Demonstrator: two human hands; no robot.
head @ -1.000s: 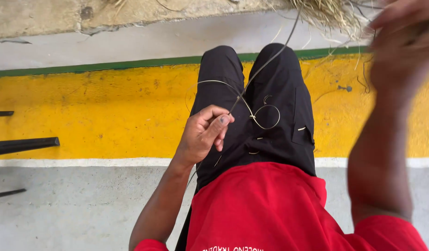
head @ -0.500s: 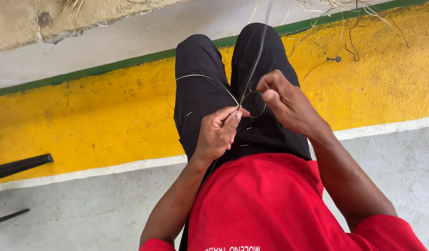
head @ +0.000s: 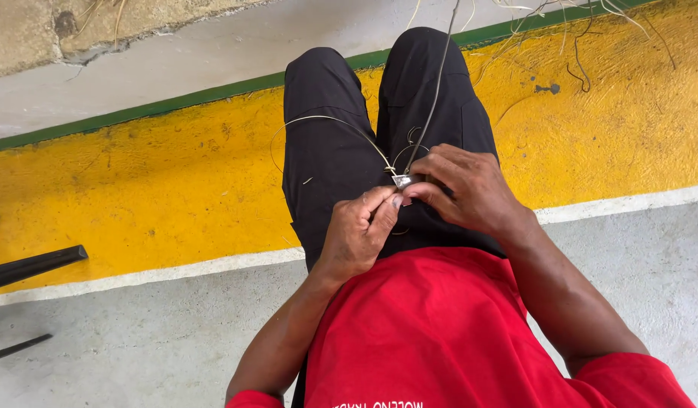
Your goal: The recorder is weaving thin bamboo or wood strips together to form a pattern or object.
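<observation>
The thin grey strand (head: pixel 437 83) runs off the top edge. The small silvery piece (head: pixel 402 181) sits half covered by fingertips (head: pixel 386 200), too small to identify. Black rods (head: pixel 31 266) are cut off at left.

The left hand (head: pixel 360 230) and right hand (head: pixel 466 189) are being held together over the lap, fingertips meeting on a small metal piece (head: pixel 402 181) between them. A thin strand (head: pixel 436 83) is being led from that piece forward along the right leg (head: pixel 424 83), beyond the hands. Another strand (head: pixel 318 119) is being looped out left over the left leg (head: pixel 318 151). A rod (head: pixel 31 266) is lying on the floor well left of the hands.
</observation>
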